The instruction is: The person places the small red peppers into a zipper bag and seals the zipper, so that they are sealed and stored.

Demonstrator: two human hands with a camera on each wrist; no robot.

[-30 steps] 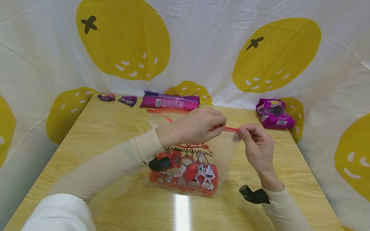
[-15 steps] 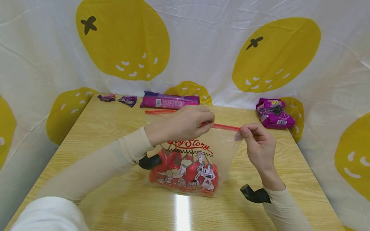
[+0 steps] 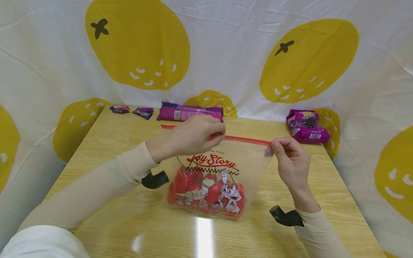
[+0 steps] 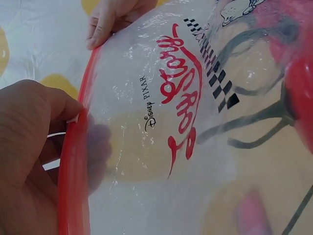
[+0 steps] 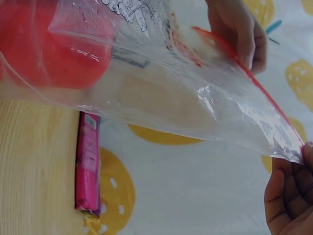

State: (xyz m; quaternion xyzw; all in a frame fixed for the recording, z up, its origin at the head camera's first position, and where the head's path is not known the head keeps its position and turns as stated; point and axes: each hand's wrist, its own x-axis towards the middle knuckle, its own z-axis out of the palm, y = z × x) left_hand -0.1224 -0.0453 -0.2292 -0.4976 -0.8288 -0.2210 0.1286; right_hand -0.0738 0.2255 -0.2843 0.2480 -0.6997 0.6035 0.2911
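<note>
A clear zip bag with a red zip strip and "Toy Story" print stands on the table. Inside it are several shiny red round fruits with long green stems. My left hand pinches the strip left of its middle, thumb in front and fingers behind the film in the left wrist view. At the bag's top right corner, my right hand grips the strip's end between thumb and forefinger. Between the hands the strip runs taut and straight. Left of my left hand, its far end sticks out.
A long purple packet lies behind the bag at the table's back edge. Two small purple wrapped sweets are to its left. At the back right sits a purple pouch. A fruit-print cloth hangs behind the table.
My left hand has slid leftward along the red strip, from near the right corner to left of the middle. More of the strip shows pressed flat behind it. My right hand stays at the corner.
</note>
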